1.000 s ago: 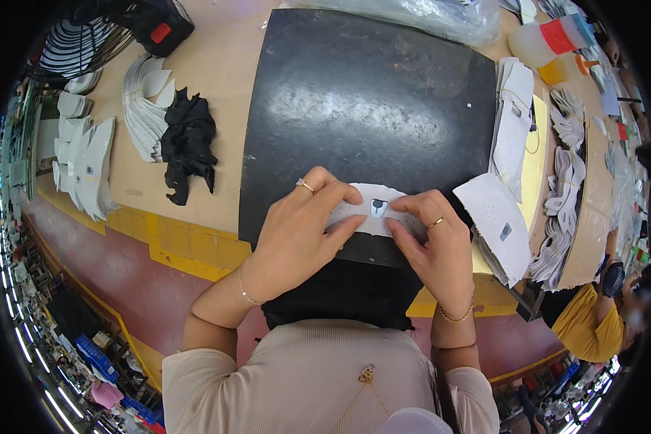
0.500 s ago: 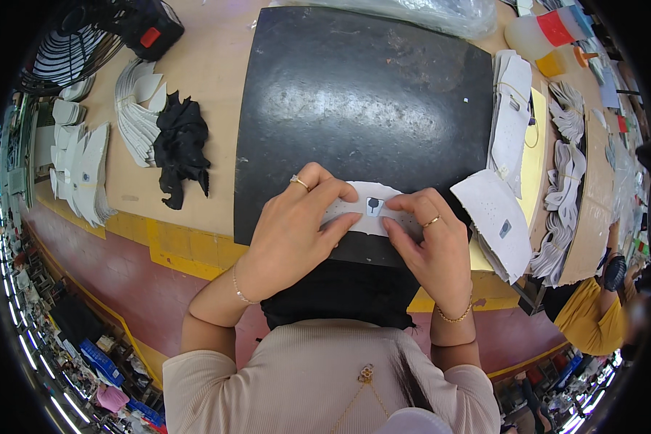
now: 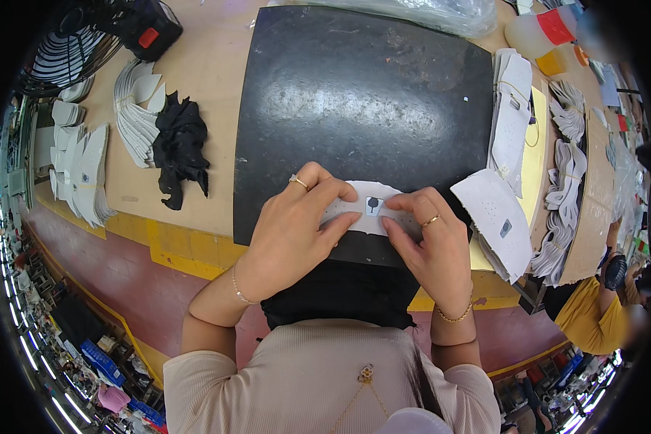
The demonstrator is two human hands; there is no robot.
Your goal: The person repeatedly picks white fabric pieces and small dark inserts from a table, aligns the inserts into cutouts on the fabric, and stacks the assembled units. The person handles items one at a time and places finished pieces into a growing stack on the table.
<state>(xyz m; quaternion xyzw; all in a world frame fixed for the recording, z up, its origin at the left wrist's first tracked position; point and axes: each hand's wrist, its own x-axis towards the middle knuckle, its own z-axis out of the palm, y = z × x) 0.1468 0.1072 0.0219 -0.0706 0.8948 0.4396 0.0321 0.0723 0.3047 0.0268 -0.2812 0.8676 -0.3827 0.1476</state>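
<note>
A white perforated cut piece [image 3: 367, 226], shaped like a shoe-upper part, lies between my hands at the near edge of a black mat [image 3: 362, 130]. At its middle sits a small pale blue-grey patch [image 3: 374, 206] with a dark shape on it. My left hand [image 3: 300, 220] pinches the piece's left part between thumb and forefinger. From the other side, my right hand [image 3: 434, 235] grips its right part the same way, fingertips close to the patch. My fingers hide both ends of the piece.
Right of the mat lie stacked white pieces [image 3: 488, 210], banded bundles [image 3: 560, 210] and a bottle with a red band [image 3: 539, 35]. To the left are a black cloth [image 3: 182, 148], more white pieces [image 3: 87, 173] and a fan [image 3: 69, 54]. A person in yellow [image 3: 593, 318] is at far right.
</note>
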